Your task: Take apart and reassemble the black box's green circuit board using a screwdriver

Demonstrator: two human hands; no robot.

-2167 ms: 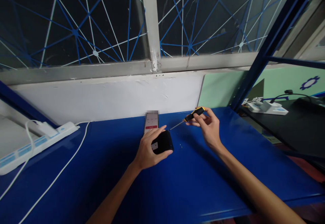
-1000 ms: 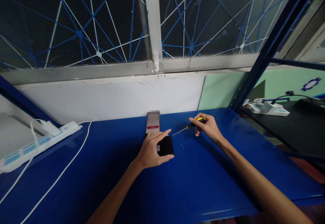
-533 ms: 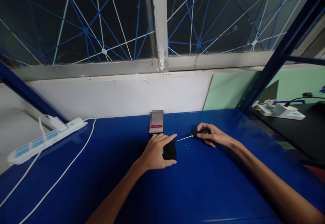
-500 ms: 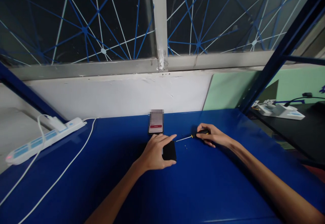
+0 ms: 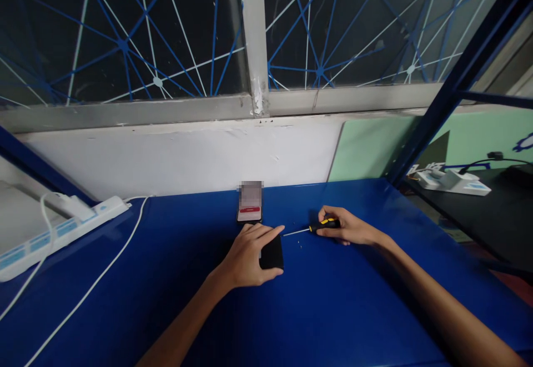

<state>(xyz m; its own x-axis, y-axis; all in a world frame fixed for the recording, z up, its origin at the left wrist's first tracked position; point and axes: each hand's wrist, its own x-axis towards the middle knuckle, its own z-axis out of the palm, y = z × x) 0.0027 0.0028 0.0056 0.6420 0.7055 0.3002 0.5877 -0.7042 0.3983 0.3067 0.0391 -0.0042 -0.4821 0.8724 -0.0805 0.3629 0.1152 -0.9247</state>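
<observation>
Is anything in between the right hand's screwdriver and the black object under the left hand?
Nothing visible is. The screwdriver in the right hand points at the black object, tip by its edge; contact is unclear. Tiny bits on the blue table lie beside the shaft, not in line.

Your screwdriver handle [image 5: 326,223] is black and yellow, your boxy object [image 5: 272,253] mostly black, the table [image 5: 333,306] blue, the power strip [image 5: 60,237] white and light blue, the window [image 5: 189,23] dark with crisscrossing blue and white lines.
</observation>
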